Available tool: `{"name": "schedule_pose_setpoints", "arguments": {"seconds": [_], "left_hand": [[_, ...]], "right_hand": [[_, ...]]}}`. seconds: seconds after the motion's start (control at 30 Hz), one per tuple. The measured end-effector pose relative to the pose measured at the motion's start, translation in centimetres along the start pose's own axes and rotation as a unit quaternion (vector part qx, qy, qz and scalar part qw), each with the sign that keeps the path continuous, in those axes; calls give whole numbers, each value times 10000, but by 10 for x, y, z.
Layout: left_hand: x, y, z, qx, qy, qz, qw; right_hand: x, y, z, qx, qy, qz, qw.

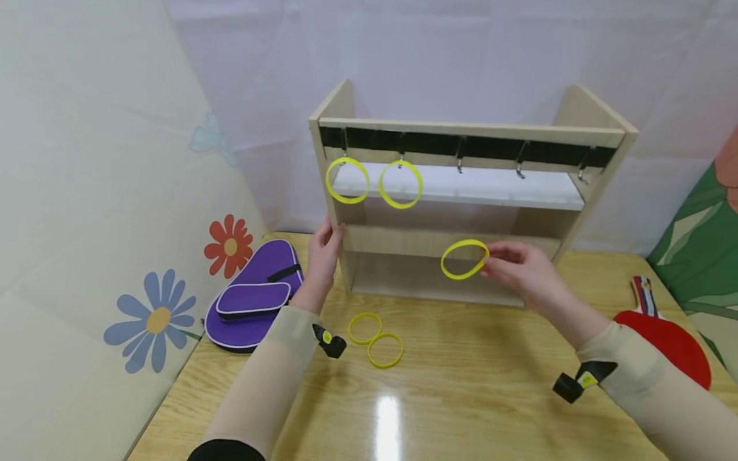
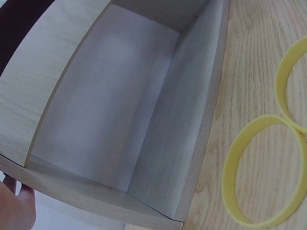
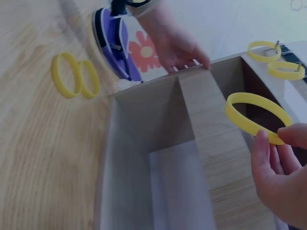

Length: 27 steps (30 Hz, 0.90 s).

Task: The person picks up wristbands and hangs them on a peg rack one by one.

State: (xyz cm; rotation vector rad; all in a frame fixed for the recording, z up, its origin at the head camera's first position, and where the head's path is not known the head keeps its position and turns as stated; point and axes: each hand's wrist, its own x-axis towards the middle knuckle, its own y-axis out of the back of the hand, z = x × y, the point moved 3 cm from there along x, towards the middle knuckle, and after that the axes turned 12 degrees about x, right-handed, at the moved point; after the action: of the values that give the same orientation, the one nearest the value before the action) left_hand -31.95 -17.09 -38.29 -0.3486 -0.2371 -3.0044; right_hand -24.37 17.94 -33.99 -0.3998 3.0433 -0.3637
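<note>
My right hand (image 1: 527, 272) pinches a yellow wristband (image 1: 464, 259) between thumb and fingertips, in front of the wooden shelf (image 1: 450, 240). In the right wrist view that wristband (image 3: 256, 106) is tilted. My left hand (image 1: 324, 256) grips the shelf's left side panel, thumb at its front edge. Two more yellow wristbands hang from the leftmost hooks: one at the far left (image 1: 348, 200), the other beside it (image 1: 400, 204). On the table lie another two wristbands, a nearer one (image 1: 385, 365) and a farther one (image 1: 364, 315), edges meeting.
Three bare metal hooks, one at the middle (image 1: 460, 165), line the black strip (image 1: 490, 146) to the right of the hung bands. A purple paddle case (image 1: 254, 298) lies left on the wooden table (image 1: 461, 384). A red table tennis paddle (image 1: 669, 339) is at the right, partly behind my forearm.
</note>
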Motion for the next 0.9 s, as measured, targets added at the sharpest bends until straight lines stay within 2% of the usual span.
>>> {"name": "schedule_pose_setpoints", "arguments": {"seconds": [0.13,0.43,0.67,0.9], "left_hand": [[1,0,-1,8,-16,-3,10000],[1,0,-2,-39,-29,15,10000],[2,1,0,-16,35,-11,10000],[1,1,0,61,102,6,9999]], "right_hand": [[0,-3,-10,464,143,-5,9988],[-2,-10,-35,590,497,-53,9970],[-2,-16,-51,1071,782,-114,9911],[1,-23,-63,1323,994,-92,9862]]}}
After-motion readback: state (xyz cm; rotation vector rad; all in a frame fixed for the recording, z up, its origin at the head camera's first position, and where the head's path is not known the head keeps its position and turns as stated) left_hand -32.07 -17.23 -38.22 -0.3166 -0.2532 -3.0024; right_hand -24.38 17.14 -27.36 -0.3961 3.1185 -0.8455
